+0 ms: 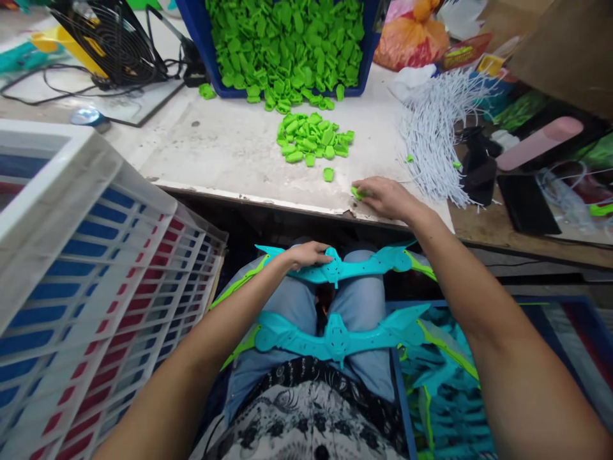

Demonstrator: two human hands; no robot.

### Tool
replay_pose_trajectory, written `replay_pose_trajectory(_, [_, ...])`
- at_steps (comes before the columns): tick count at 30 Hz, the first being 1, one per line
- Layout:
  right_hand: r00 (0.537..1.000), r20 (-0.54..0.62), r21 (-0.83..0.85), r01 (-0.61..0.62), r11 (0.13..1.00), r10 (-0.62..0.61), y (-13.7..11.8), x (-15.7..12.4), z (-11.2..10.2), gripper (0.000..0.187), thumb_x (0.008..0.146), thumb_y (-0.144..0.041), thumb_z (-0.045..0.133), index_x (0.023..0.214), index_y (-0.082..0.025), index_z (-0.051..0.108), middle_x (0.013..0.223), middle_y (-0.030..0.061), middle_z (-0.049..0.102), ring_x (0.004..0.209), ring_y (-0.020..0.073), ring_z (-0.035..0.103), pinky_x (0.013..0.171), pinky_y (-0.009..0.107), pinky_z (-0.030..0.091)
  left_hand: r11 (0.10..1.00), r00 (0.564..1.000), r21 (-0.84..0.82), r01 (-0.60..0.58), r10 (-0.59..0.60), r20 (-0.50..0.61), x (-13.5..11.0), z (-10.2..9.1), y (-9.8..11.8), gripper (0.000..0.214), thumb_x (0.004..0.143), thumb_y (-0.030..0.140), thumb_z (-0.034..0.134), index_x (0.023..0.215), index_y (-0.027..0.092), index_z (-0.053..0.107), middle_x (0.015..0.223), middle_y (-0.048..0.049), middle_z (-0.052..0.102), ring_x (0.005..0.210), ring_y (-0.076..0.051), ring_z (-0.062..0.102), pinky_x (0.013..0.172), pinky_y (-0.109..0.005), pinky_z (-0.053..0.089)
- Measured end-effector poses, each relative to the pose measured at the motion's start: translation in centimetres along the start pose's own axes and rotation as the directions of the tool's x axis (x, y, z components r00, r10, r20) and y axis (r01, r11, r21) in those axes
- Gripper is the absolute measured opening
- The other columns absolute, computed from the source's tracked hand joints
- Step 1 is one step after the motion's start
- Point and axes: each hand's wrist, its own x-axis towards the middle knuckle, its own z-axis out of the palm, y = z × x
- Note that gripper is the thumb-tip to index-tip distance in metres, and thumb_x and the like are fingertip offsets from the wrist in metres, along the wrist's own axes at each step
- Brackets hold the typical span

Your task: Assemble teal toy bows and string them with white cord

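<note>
Across my lap lie two teal plastic toy bow pieces with lime-green ends. My left hand (309, 254) grips the farther bow (364, 268) near its middle, fingers bent over the central hub. The nearer bow (338, 338) rests on my thighs, untouched. At the front edge of the table, my right hand (385, 197) pinches a small green plastic piece (357, 192) between thumb and fingers. A single loose green piece (328, 174) lies just left of that hand, with a small pile of green pieces (311, 136) behind it.
A blue bin (196, 38) of green pieces stands at the back. White cords (431, 134) and a dark phone (528, 204) lie right. A white crate (115, 172) stands left, a fan (115, 38) behind it. A blue crate (401, 409) with teal parts sits low right.
</note>
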Motion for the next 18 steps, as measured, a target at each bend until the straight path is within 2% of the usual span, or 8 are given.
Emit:
replay_pose_trajectory(2, [1.000, -0.007, 0.011, -0.011, 1.000, 0.011, -0.4, 0.1, -0.3, 0.014, 0.080, -0.022, 0.057, 0.091, -0.020, 0.065, 0.106, 0.0077, 0.068, 0.097, 0.0250, 0.059, 0.085, 0.041, 0.047, 1.000, 1.000, -0.025, 0.017, -0.018, -0.023, 0.1, 0.0, -0.2, 0.035, 0.064, 0.039, 0.075, 0.086, 0.013, 0.064, 0.074, -0.0002, 0.064, 0.068, -0.013, 0.057, 0.067, -0.025, 0.043])
replay_pose_trajectory(3, [0.999, -0.045, 0.022, -0.015, 1.000, 0.016, -1.1, -0.2, -0.2, 0.012, 0.080, -0.024, 0.058, 0.089, -0.020, 0.066, 0.103, 0.0078, 0.069, 0.096, 0.0251, 0.060, 0.085, 0.041, 0.046, 0.998, 0.999, -0.050, 0.033, -0.035, -0.038, 0.1, -0.1, -0.2, 0.037, 0.064, 0.039, 0.076, 0.088, 0.013, 0.065, 0.076, -0.0010, 0.065, 0.069, -0.014, 0.058, 0.069, -0.026, 0.044])
replay_pose_trajectory(5, [0.989, -0.150, 0.078, -0.002, 0.997, 0.014, -3.4, -1.6, 0.3, 0.014, 0.082, -0.029, 0.059, 0.090, -0.020, 0.066, 0.099, 0.0080, 0.069, 0.096, 0.0245, 0.060, 0.087, 0.042, 0.045, 0.991, 0.995, -0.118, 0.063, -0.071, -0.066, 0.2, -0.1, -0.2, 0.037, 0.065, 0.039, 0.076, 0.090, 0.013, 0.066, 0.078, -0.0027, 0.067, 0.072, -0.015, 0.060, 0.073, -0.028, 0.044])
replay_pose_trajectory(7, [0.981, -0.194, 0.153, 0.042, 0.987, -0.012, -6.5, -4.1, 1.6, 0.017, 0.085, -0.032, 0.057, 0.094, -0.020, 0.065, 0.101, 0.0079, 0.069, 0.098, 0.0232, 0.060, 0.087, 0.041, 0.046, 0.983, 0.991, -0.161, 0.088, -0.103, -0.089, 0.2, -0.2, 0.0, 0.035, 0.068, 0.040, 0.074, 0.089, 0.013, 0.067, 0.077, -0.0032, 0.068, 0.071, -0.015, 0.060, 0.073, -0.028, 0.044])
replay_pose_trajectory(10, [0.995, -0.085, 0.177, 0.058, 0.983, -0.044, -10.6, -8.0, 4.7, 0.019, 0.088, -0.032, 0.053, 0.098, -0.020, 0.066, 0.107, 0.0089, 0.068, 0.097, 0.0232, 0.059, 0.081, 0.040, 0.047, 0.979, 0.981, -0.156, 0.130, -0.150, -0.123, 0.2, -0.2, 0.2, 0.032, 0.074, 0.043, 0.069, 0.086, 0.013, 0.067, 0.074, -0.0018, 0.066, 0.068, -0.013, 0.058, 0.069, -0.026, 0.042])
replay_pose_trajectory(12, [0.999, -0.031, 0.149, 0.015, 0.989, -0.010, -12.1, -9.7, 6.8, 0.021, 0.090, -0.031, 0.050, 0.098, -0.021, 0.067, 0.111, 0.0096, 0.067, 0.095, 0.0241, 0.058, 0.079, 0.041, 0.047, 0.977, 0.974, -0.149, 0.154, -0.176, -0.143, 0.3, -0.1, 0.2, 0.034, 0.076, 0.046, 0.066, 0.083, 0.013, 0.066, 0.069, -0.0004, 0.064, 0.064, -0.012, 0.056, 0.067, -0.025, 0.041])
replay_pose_trajectory(15, [0.999, -0.029, 0.152, -0.026, 0.988, 0.031, -12.5, -10.4, 8.9, 0.023, 0.091, -0.030, 0.048, 0.098, -0.023, 0.068, 0.114, 0.0087, 0.066, 0.097, 0.0248, 0.057, 0.080, 0.043, 0.047, 0.978, 0.974, -0.141, 0.156, -0.176, -0.142, 0.5, 0.0, 0.1, 0.040, 0.077, 0.053, 0.063, 0.080, 0.013, 0.064, 0.064, 0.0011, 0.060, 0.061, -0.011, 0.052, 0.064, -0.024, 0.039])
replay_pose_trajectory(18, [0.998, -0.028, 0.163, -0.057, 0.985, 0.062, -12.4, -9.9, 9.6, 0.021, 0.090, -0.030, 0.049, 0.097, -0.024, 0.069, 0.115, 0.0067, 0.066, 0.100, 0.0252, 0.055, 0.082, 0.044, 0.046, 0.984, 0.983, -0.128, 0.125, -0.140, -0.117, 0.5, 0.0, 0.1, 0.047, 0.074, 0.058, 0.063, 0.081, 0.012, 0.063, 0.061, 0.0023, 0.055, 0.059, -0.010, 0.048, 0.061, -0.023, 0.036])
